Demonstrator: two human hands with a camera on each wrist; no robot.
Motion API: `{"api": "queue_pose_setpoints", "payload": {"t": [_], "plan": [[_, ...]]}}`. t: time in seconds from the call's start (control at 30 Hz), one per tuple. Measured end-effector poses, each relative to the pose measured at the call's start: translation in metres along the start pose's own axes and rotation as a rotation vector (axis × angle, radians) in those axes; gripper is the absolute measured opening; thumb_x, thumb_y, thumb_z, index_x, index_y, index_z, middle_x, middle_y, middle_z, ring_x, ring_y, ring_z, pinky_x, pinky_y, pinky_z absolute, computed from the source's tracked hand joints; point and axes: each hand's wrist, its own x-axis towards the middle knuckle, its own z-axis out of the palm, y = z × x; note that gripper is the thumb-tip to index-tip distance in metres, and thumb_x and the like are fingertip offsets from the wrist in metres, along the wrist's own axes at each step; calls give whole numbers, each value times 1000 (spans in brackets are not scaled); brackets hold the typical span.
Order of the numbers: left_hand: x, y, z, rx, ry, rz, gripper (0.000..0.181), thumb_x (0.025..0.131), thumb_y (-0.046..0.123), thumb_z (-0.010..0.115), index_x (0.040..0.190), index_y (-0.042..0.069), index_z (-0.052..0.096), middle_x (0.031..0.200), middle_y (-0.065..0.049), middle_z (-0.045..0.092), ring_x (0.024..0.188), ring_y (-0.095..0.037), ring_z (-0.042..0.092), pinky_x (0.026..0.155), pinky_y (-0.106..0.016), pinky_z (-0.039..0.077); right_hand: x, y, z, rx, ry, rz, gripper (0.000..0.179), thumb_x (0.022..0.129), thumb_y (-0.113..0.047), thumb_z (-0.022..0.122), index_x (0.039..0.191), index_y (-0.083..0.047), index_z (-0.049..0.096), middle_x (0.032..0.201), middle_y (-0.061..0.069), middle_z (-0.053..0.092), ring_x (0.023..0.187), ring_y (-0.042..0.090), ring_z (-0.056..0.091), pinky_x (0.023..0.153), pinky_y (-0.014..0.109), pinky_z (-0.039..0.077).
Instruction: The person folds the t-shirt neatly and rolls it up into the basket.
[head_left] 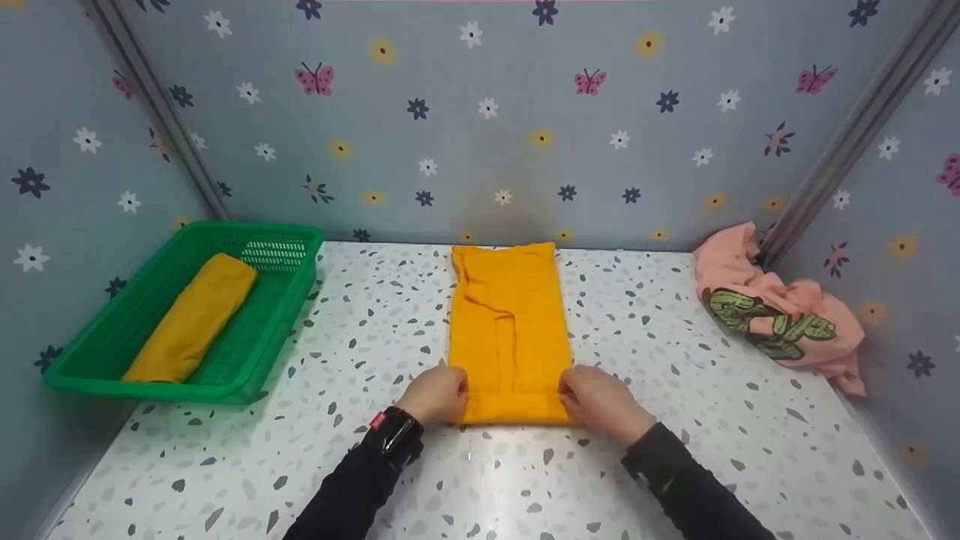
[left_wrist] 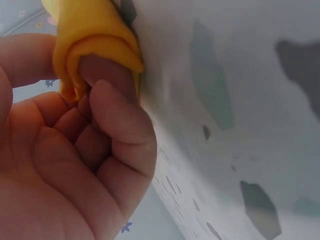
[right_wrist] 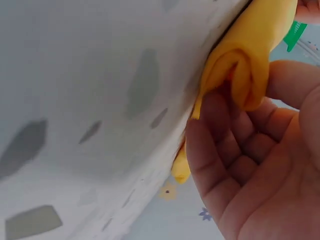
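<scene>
A yellow garment, folded into a long narrow strip, lies in the middle of the table, its near end turned up into a flat band. My left hand grips the left corner of that band. At the right corner my right hand pinches the fold in the same way. In the left wrist view the left hand's fingers curl into the rolled yellow cloth. The right wrist view has the right fingers tucked inside the cloth's doubled edge, with the thumb on its outer side.
On the left stands a green plastic basket with a rolled yellow cloth in it. A crumpled pink garment with a green cactus print lies at the right edge. Flower-patterned walls enclose the speckled white table at the back and sides.
</scene>
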Motion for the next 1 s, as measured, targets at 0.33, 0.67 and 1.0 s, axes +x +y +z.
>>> {"api": "queue_pose_setpoints", "payload": {"t": [0.33, 0.67, 1.0], "plan": [[2, 0, 1, -7, -4, 0, 6, 81, 5, 61, 77, 9, 61, 70, -1, 56, 64, -21, 52, 63, -38, 47, -10, -26, -1, -171, 322, -353, 16, 84, -12, 75, 99, -10, 69, 91, 1, 64, 81, 19, 57, 70, 30, 52], [2, -2, 3, -18, 12, -16, 5, 76, 4, 59, 77, 8, 62, 69, -1, 55, 64, -20, 51, 61, -36, 46, -16, -38, 13, -173, 189, -383, 15, 80, -7, 77, 91, -10, 66, 86, 1, 59, 76, 20, 52, 63, 31, 48], [-8, 7, 1, 163, 182, 109, 8, 78, 4, 66, 76, 8, 60, 70, -3, 52, 63, -22, 52, 56, -38, 45, -14, -35, 13, -137, 117, -356, 20, 79, -5, 77, 96, -8, 67, 89, 2, 60, 79, 20, 53, 70, 33, 49]]}}
